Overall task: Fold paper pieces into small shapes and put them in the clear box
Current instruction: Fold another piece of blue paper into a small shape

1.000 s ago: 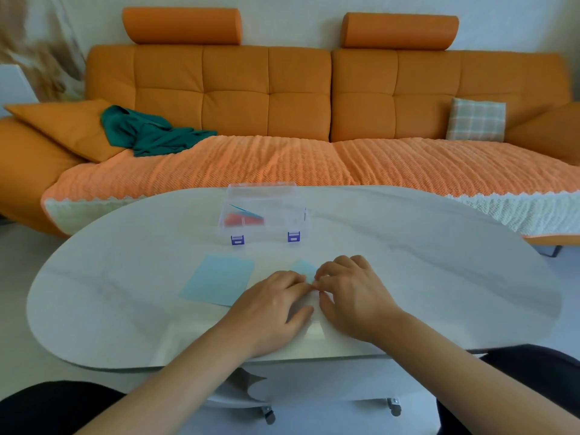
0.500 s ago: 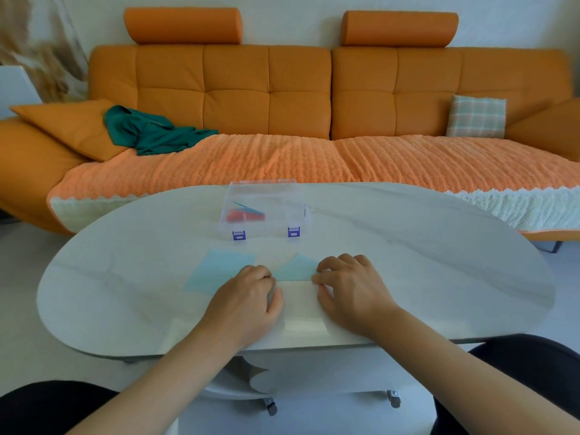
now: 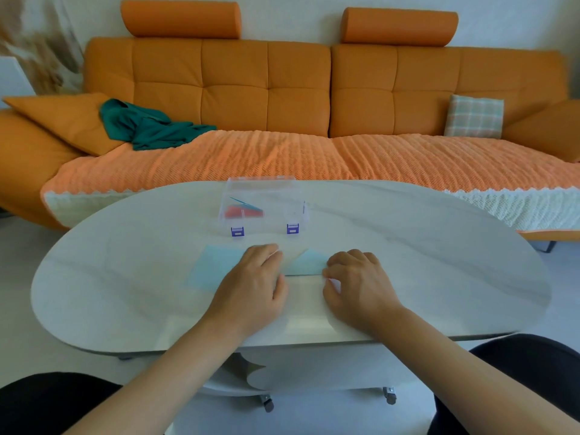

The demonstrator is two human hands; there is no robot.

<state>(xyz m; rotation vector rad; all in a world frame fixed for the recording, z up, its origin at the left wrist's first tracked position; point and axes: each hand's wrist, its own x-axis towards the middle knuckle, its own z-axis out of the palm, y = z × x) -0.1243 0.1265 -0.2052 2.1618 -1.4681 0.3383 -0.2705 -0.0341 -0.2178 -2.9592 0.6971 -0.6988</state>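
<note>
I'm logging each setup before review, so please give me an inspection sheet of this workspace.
Surface: white oval table, marbled top.
Job's things: clear box at the far side holds red and teal folded pieces; a flat light-blue sheet lies by the left hand; a light-blue folded triangle lies between the hands.
Clutter: nothing seen.
Grippers: left hand rests flat at the triangle's left corner; right hand has curled fingertips at its right corner, pinch or press unclear.
Cables: nothing seen.
Surroundings: orange sofa with green cloth and checked cushion.
</note>
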